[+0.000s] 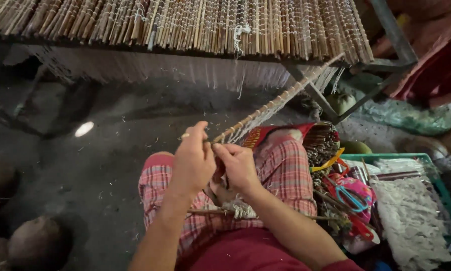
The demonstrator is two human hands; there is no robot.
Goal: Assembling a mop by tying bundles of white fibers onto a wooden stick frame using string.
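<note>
Two hands meet at the centre of the frame, over a lap in pink checked trousers point(285, 165). The left hand point(193, 160) has its fingers closed around the near end of a long strip of small sticks bound with white string point(270, 108). The right hand point(238, 165) sits just beside it, fingers pinched at the same end; whether they hold string or a stick is hidden by the knuckles. The strip runs from the hands up and to the right, toward a wide mat of bound sticks point(185, 22) lying across the bench along the top of the frame.

The step in hand looks like tying one more stick into the strip. The next move would seem to call for pulling the string snug while the left hand keeps the end steady.

A bundle of loose sticks point(323, 143) lies right of centre, and a green crate point(436, 180) with white scraps sits at the lower right. Round brown husks point(37, 243) rest at the lower left.
</note>
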